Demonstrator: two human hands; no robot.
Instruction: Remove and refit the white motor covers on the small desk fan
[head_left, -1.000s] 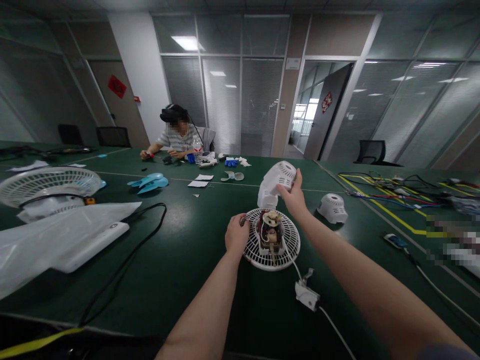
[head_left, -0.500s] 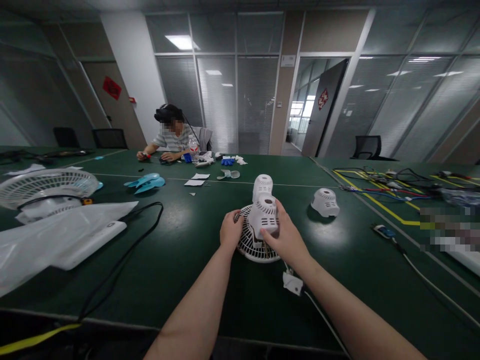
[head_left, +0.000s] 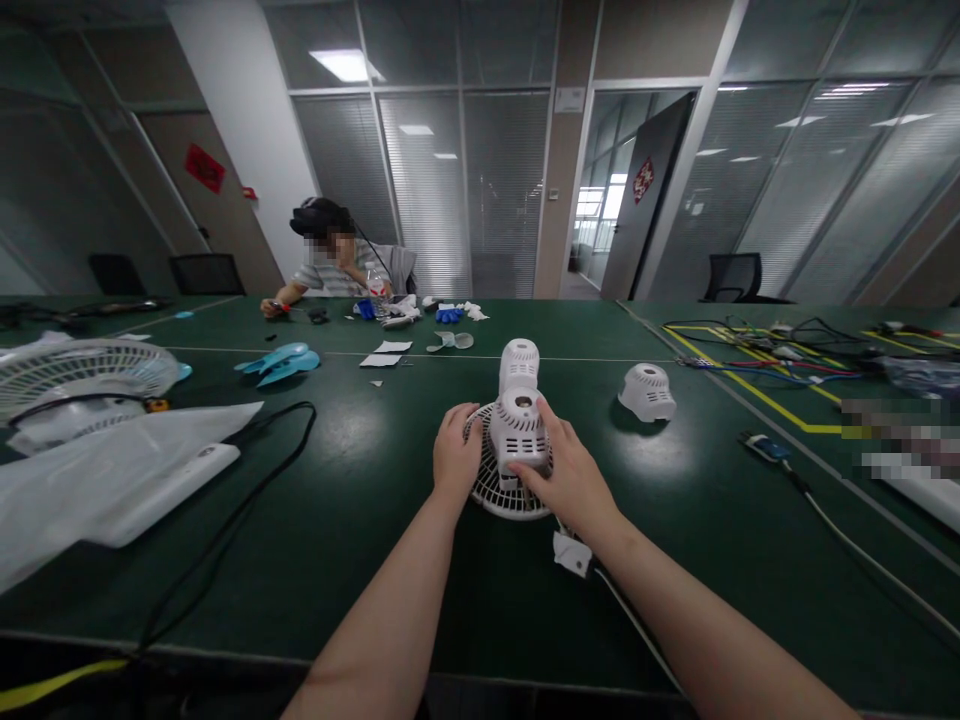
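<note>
A white vented motor cover sits over the back of a white round fan grille lying on the green table. My right hand is closed around the cover, thumb at its near edge and fingers along its right side. At the left rim of the grille, my left hand grips the edge with its fingers curled. Just behind stands another white vented cover, and a similar cover rests apart to the right. A white tag hangs on the cord in front of my right hand.
Left lie a larger fan grille, a plastic bag and a black cable. Blue fan blades are beyond. A co-worker sits across the table. Wires and a grey cable lie right.
The held cover has dropped slightly onto the grille, still in my right hand. The co-worker has raised one hand to the face. My view has shifted a little.
</note>
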